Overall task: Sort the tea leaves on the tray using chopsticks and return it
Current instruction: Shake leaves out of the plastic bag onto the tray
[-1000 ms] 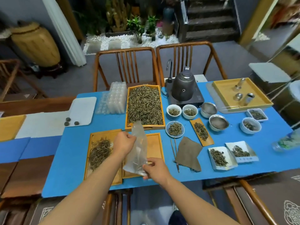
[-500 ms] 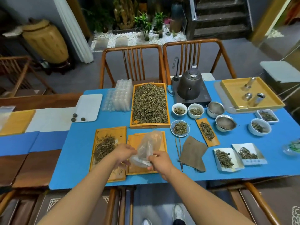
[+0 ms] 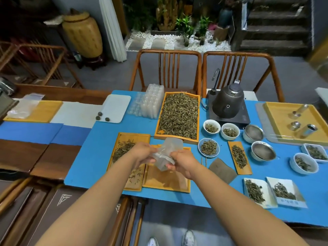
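Now both hands are working a clear bag (image 3: 167, 153) in mid-air over the two small trays. A second ago the bag was hanging long, the left hand (image 3: 142, 152) lifting its top and the right hand (image 3: 182, 161) catching its bottom; now the hands are coming together at one level and the film is bunching up between them. The left hand is pinching one side of the bag and the right hand is curling round the other, as if prising its mouth apart or folding it. Whether anything is inside, I cannot tell.

To my eye this is preparation and no sorting is going on yet. The chopsticks (image 3: 203, 160) are lying untouched on the blue cloth (image 3: 99, 157), just beside the right wrist, next to a brown cloth (image 3: 222, 172). The tea to be sorted is sitting on the left tray (image 3: 132, 136), a heap at its far end and a few strands near its front edge. The right tray (image 3: 166, 181) is showing bare wood under the bag.

Around them things are crowding in: the big tray (image 3: 178, 116) of leaves is lying just behind the bag, a saucer (image 3: 208, 147) of tea near the right hand, bowls, strainers and a kettle (image 3: 228, 103) beyond. Reaching for the chopsticks means freeing the right hand first, and the saucer is close enough to be knocked.
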